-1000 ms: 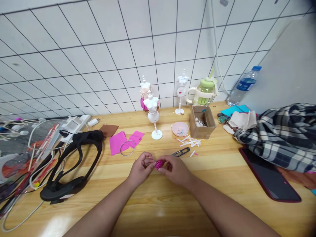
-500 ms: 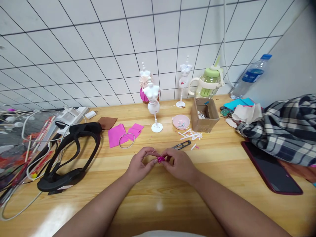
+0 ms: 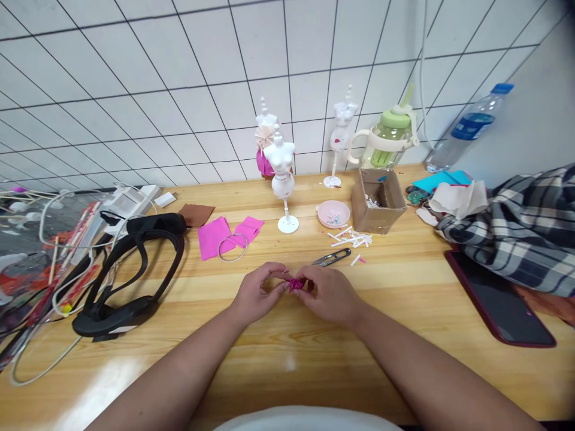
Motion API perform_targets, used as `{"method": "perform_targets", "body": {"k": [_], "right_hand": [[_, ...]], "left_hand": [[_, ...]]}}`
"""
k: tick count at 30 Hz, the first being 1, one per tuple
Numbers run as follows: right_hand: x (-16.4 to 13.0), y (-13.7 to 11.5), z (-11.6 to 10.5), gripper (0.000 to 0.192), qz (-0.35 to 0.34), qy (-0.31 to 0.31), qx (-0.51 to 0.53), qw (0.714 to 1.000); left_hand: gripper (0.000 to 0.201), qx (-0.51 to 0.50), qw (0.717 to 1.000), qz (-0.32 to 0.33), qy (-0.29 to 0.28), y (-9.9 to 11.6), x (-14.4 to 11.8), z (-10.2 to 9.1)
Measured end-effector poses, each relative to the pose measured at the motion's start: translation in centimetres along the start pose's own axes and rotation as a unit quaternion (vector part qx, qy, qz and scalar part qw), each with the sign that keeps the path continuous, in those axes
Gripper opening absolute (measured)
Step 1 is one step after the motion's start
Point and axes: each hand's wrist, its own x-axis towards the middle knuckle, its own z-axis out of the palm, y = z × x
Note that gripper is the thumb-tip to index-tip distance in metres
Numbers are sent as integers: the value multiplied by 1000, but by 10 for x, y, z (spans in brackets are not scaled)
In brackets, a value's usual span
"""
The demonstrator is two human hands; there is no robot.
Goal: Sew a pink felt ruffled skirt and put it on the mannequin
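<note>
Left hand (image 3: 259, 293) pinched one side of a small gathered magenta piece (image 3: 295, 284) between thumb and finger; right hand (image 3: 332, 294) gripped the opposite side. Piece sat between both hands, over the desk (image 3: 278, 359). Black snips (image 3: 333, 257) lay just beyond the right hand; white dress form (image 3: 282, 160) stood farther back.

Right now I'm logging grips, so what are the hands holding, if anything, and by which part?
A small gathered magenta piece, pinched by its sides: left hand at its left edge, right hand at its right.
</note>
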Motion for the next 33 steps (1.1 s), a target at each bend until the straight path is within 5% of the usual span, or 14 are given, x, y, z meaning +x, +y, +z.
{"method": "perform_targets", "body": {"k": [33], "right_hand": [[-2, 0, -1, 12, -26, -26, -64, 997]], "left_hand": [[25, 14, 999, 38, 2, -4, 1, -1]]}}
